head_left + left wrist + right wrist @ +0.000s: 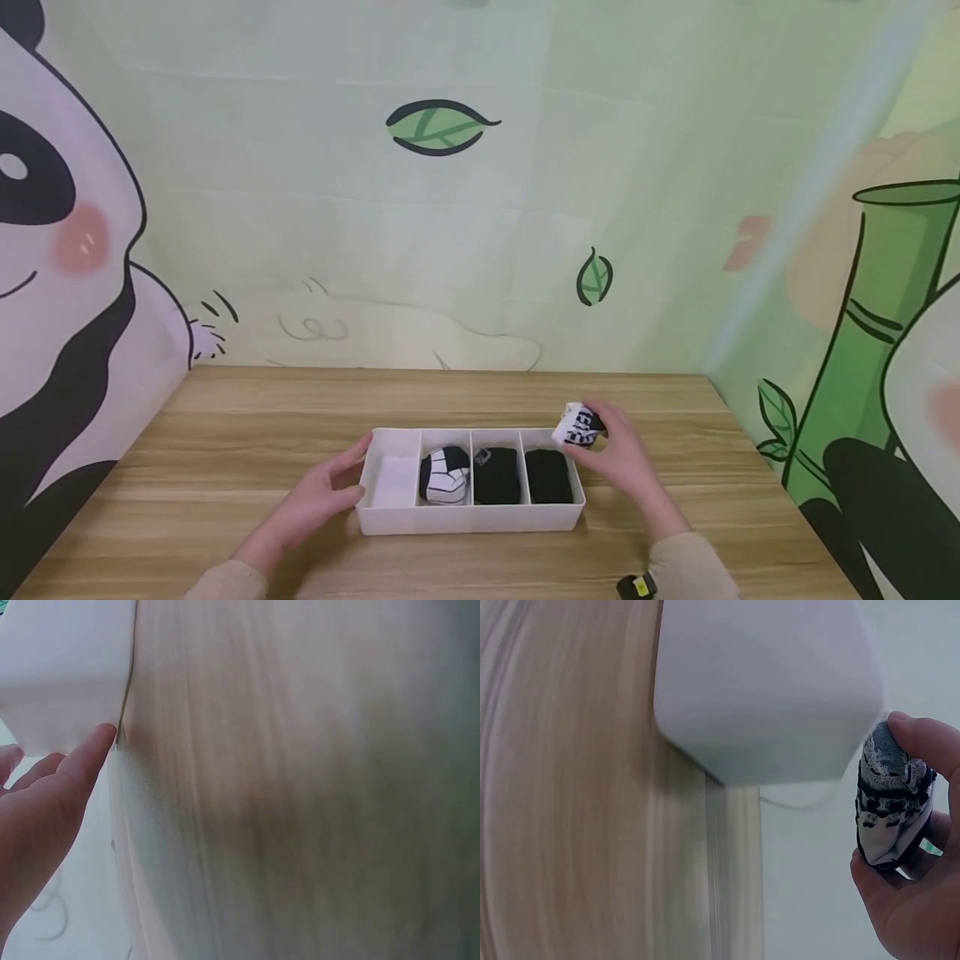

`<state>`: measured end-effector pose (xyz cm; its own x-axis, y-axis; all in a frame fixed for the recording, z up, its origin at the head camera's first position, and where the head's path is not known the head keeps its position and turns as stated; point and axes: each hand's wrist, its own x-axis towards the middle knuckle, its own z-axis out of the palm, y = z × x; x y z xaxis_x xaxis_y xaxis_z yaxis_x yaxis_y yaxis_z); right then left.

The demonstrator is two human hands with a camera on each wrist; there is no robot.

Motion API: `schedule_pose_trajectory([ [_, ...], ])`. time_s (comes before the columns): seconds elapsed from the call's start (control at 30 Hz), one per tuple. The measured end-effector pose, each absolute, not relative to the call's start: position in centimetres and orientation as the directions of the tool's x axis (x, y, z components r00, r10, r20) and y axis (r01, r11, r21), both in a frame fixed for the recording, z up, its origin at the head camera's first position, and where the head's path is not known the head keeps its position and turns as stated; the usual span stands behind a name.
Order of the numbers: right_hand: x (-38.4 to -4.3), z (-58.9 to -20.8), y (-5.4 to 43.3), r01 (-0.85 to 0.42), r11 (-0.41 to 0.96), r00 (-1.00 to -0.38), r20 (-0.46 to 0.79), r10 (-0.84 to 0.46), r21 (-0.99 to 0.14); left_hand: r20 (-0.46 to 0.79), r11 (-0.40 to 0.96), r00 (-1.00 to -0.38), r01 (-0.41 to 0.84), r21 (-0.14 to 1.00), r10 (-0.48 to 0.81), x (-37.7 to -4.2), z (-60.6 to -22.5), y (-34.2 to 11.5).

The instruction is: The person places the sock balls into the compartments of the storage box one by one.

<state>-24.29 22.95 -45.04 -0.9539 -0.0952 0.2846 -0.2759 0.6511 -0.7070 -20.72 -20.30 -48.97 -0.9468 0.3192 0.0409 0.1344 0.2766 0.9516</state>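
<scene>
A white four-compartment box (468,520) stands on the table. My left hand (322,497) rests against its left end, fingers extended, fingertips at the wall; in the left wrist view that hand (52,795) touches the box (67,697) near its bottom edge. My right hand (618,450) pinches a folded black-and-white sock (579,425) between thumb and fingers, above the box's back right corner. Loose threads show on the sock (891,799) in the right wrist view. Inside the box, left to right, are a bare compartment, a black-and-white folded sock (447,479) and two black folded bundles (497,479).
The wooden table (262,408) ends at a backdrop printed with pandas, leaves and bamboo (896,275). By the right sleeve (690,567), at the front, is a small black item with a yellow patch (637,586).
</scene>
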Motion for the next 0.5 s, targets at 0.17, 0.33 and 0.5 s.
schedule_pose_trajectory([
  [0.17,-24.0,-45.0,21.7,-0.295,0.629,-0.951,0.286,-0.120,-0.719,0.041,0.275,-0.948,0.132,0.952,0.315,-20.7,-49.0,-20.3],
  [0.33,-23.8,-44.8,20.5,-0.312,0.605,-0.948,0.285,-0.145,-0.733,0.044,0.277,-0.948,0.136,0.951,0.314,-20.7,-48.9,-20.3],
  [0.5,-23.7,-44.9,19.3,-0.340,0.588,-0.939,0.296,-0.174,-0.734,0.037,0.279,-0.948,0.130,0.951,0.316,-20.7,-48.9,-20.2],
])
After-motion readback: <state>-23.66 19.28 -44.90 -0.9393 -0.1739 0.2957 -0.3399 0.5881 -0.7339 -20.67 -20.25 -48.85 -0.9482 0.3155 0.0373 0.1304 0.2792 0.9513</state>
